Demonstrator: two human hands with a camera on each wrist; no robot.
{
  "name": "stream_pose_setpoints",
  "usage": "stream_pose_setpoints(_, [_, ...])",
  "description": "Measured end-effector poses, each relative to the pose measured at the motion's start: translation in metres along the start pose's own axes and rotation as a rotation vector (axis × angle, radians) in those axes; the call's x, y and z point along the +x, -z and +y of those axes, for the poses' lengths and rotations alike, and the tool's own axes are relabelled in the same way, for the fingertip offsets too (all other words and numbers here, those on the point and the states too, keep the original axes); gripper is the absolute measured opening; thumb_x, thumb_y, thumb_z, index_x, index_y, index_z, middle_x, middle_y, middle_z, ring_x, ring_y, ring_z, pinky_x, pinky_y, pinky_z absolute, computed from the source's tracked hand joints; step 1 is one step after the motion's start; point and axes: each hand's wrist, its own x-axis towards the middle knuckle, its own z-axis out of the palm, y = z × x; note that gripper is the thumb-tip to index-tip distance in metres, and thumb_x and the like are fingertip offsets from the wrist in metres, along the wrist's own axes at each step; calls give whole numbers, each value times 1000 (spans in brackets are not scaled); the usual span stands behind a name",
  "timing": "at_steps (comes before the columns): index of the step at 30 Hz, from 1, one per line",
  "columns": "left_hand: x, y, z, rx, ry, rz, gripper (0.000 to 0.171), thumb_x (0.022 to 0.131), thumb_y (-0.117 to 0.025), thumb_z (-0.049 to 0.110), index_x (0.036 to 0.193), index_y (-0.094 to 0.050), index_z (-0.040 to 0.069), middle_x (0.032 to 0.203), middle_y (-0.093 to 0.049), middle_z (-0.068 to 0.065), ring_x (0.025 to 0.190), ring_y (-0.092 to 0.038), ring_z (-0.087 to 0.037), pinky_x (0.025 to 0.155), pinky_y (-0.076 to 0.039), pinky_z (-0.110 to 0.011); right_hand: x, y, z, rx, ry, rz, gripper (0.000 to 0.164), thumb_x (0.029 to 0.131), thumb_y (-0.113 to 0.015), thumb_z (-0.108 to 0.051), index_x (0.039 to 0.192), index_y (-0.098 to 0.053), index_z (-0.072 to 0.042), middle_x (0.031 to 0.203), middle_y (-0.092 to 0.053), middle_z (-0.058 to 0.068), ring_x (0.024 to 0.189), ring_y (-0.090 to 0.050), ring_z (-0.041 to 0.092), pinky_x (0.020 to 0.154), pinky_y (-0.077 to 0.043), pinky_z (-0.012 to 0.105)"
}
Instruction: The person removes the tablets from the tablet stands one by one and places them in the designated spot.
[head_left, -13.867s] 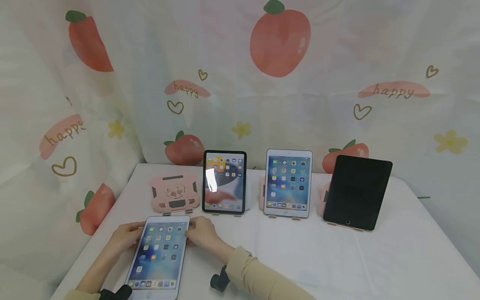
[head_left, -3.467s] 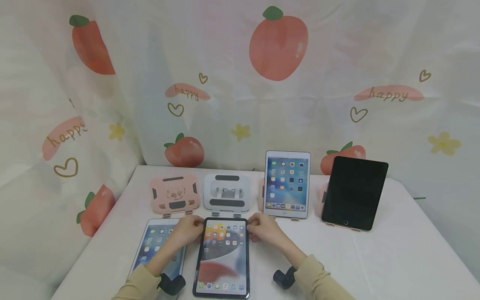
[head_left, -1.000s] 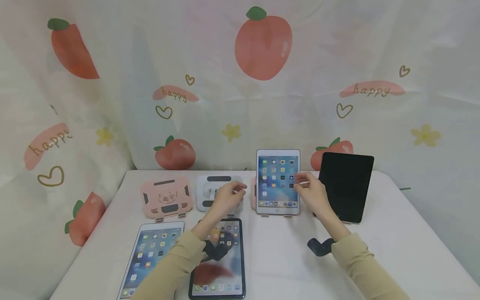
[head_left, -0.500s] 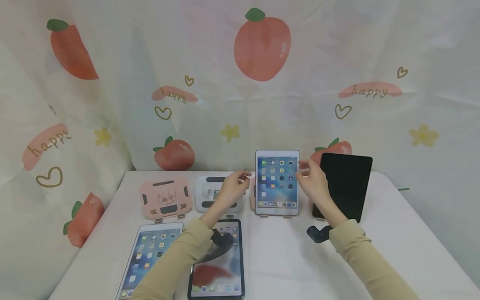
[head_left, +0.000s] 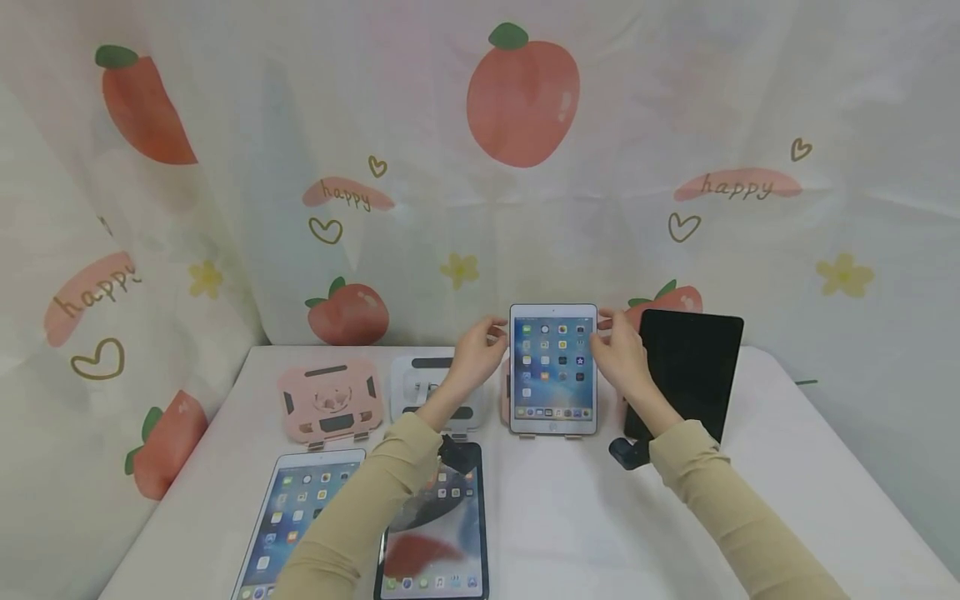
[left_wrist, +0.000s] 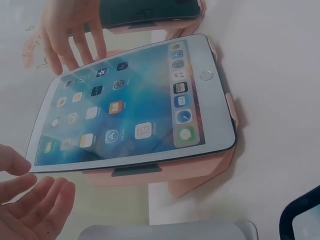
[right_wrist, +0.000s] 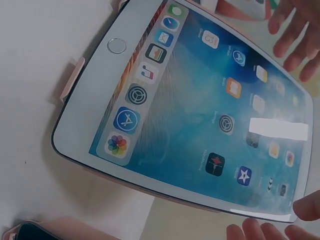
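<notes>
- White-bezel tablet with lit home screen (head_left: 553,368) stands upright on a pink folding stand (left_wrist: 165,175), third in the back row of the white cloth-covered worktop (head_left: 600,517).
- Left hand (head_left: 474,358) sits at the tablet's upper left edge; left wrist view shows its fingers (left_wrist: 37,202) spread and relaxed just beside the top corner, with no clear contact.
- Right hand (head_left: 618,350) sits at the upper right edge, fingers (left_wrist: 75,35) spread; tips are at or touching the bezel, and nothing shows a closed pinch.
- Neither hand has a firm hold on it; the tablet's weight is on the stand's lower lip.
- Neighbours: black tablet with dark screen (head_left: 686,375) propped just beside the right hand; empty white-grey stand (head_left: 427,387) behind the left forearm; empty pink stand (head_left: 326,404) further left.
- Lying flat at the near edge: white tablet with lit screen (head_left: 292,521) and black-framed tablet with lit screen (head_left: 435,533), the latter under the left sleeve.
- Risk: an uneven squeeze on the top corners alone could tip the tablet forward off the lip; the glass is slick.
- Risk: the right wrist or elbow could nudge the dark tablet off its prop, since it is very close.
- Risk: the left forearm could drag across the black-framed tablet when pulling back.
- Risk: fingertips on the screen could trigger an app.
</notes>
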Motion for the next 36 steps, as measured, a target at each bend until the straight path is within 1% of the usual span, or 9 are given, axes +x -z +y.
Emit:
stream_pose_setpoints(5, [7,-6,2,-12,6,23,35,90,-51,16,124,-53,10,105,-63,-8,93,-64,-22,68,-51,-25,5,-3,3,11,-16,7,42,91,-41,-13,132,-36,-1,119,-52,22,105,-55,38,90,-38,53])
stream_pose_setpoints(10, [13,-12,0,-32,5,58,34,89,-51,15,123,-53,12,103,-63,-9,91,-64,-22,67,-51,-24,9,-7,6,22,-37,17,40,93,-39,-14,131,-37,-2,118,-52,22,106,-55,37,91,-38,51])
stream_pose_setpoints(15, [17,-17,-3,-62,8,91,31,90,-50,14,121,-54,13,102,-63,-9,88,-64,-21,65,-50,-23,12,-11,7,49,-77,34,38,94,-37,-14,131,-38,-4,119,-53,21,110,-54,36,91,-39,50])
stream_pose_setpoints(22, [19,-22,-6,-106,31,101,30,90,-50,14,120,-55,12,103,-63,-11,88,-63,-22,68,-51,-24,13,-12,6,108,-105,55,36,95,-38,-15,129,-42,-5,115,-55,19,107,-54,35,85,-42,46])
stream_pose_setpoints(29, [19,-24,-4,-147,31,119,27,90,-51,12,115,-58,9,100,-63,-12,85,-62,-20,70,-51,-24,15,-12,8,108,-126,76,35,94,-40,-16,128,-46,-7,110,-57,18,103,-56,33,81,-42,42])
stream_pose_setpoints(33, [20,-24,-3,-151,39,125,26,89,-52,13,114,-59,10,99,-64,-11,84,-62,-18,69,-51,-23,16,-12,9,109,-134,82,34,94,-42,-17,126,-47,-8,108,-57,17,101,-57,32,78,-42,39])
stream_pose_setpoints(36, [20,-24,-3,-158,53,125,25,89,-53,13,113,-60,10,99,-64,-10,84,-62,-18,67,-51,-23,16,-11,9,118,-133,83,33,94,-43,-17,125,-48,-8,107,-58,17,100,-57,32,79,-42,40])
